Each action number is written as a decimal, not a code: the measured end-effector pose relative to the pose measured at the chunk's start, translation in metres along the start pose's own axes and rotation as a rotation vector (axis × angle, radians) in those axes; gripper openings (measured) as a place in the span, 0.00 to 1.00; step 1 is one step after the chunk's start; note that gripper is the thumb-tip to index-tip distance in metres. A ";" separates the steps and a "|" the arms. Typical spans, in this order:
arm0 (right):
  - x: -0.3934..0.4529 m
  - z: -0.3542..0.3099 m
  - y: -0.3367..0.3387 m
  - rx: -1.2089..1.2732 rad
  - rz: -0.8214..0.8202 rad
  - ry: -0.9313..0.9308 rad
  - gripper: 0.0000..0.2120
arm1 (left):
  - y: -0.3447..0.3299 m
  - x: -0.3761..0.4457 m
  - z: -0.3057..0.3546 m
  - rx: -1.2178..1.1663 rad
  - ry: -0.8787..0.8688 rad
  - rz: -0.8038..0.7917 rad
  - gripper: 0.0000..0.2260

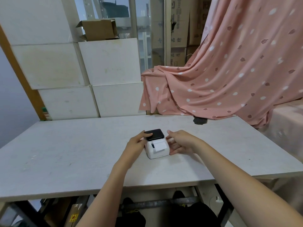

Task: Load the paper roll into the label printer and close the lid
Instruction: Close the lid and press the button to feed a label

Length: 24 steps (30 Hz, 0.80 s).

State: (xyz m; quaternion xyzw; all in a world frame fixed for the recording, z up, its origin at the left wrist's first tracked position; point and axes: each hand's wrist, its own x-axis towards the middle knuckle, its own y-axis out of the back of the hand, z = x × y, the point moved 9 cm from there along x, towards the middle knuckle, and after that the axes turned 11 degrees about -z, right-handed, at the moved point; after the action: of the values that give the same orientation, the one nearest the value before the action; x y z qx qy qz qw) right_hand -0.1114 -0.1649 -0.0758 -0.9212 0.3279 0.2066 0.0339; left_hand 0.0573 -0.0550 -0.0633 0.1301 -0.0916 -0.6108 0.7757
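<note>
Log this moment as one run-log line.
printer on table | lid raised | paper sticking out | left hand on lid | right hand beside printer

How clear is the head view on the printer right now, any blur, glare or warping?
Head view: light is soft and even, no glare on the printer, only faint shadows under the hands. The dark lid and the paper read clearly, though small. The left hand looks slightly soft. Wide-angle warping bends the table edges and stretches the forearms.

Label printer (157, 149) mid table (65, 153), lid (155, 134) atop its rear, L hand (136, 143) left, R hand (181, 142) right, boxes (91, 76) behind.
</note>
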 end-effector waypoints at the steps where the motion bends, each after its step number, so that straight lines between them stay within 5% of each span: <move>1: 0.003 -0.001 -0.003 -0.011 0.008 0.001 0.27 | -0.001 0.001 0.000 -0.058 0.008 0.010 0.13; 6: 0.016 -0.008 -0.012 -0.207 -0.005 -0.087 0.38 | 0.002 0.009 -0.001 -0.157 -0.023 0.125 0.06; 10: 0.023 -0.012 -0.010 -0.360 0.005 -0.112 0.29 | 0.004 0.021 -0.004 -0.320 0.108 0.108 0.14; 24: 0.036 0.001 -0.011 -0.029 -0.059 -0.088 0.18 | 0.004 0.030 -0.021 -0.355 0.233 0.150 0.28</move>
State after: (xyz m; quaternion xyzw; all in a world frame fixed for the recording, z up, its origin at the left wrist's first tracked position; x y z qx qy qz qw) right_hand -0.0798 -0.1771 -0.0919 -0.9209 0.2958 0.2507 0.0408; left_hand 0.0747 -0.0815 -0.0826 0.0540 0.0980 -0.5386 0.8351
